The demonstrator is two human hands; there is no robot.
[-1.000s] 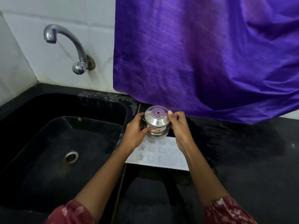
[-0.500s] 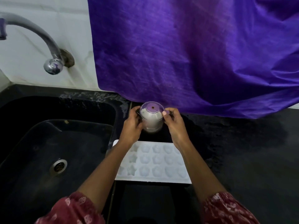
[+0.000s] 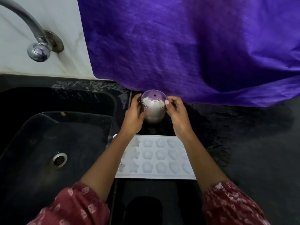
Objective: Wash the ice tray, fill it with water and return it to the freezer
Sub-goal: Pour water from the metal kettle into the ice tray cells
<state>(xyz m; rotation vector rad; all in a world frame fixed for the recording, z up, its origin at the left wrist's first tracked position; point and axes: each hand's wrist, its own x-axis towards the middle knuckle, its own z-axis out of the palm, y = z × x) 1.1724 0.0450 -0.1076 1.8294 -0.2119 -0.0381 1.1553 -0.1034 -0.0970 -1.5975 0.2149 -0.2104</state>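
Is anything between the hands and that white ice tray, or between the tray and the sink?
Only the steel jar, held by the left hand and right hand just beyond the ice tray. Nothing visible lies between the tray and the sink beside it.

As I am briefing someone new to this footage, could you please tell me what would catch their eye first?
The big purple cloth hanging at the back dominates the view. Below it, the left hand and right hand grip a small lidded container from either side, beyond the white ice tray lying on the black counter beside the dark sink.
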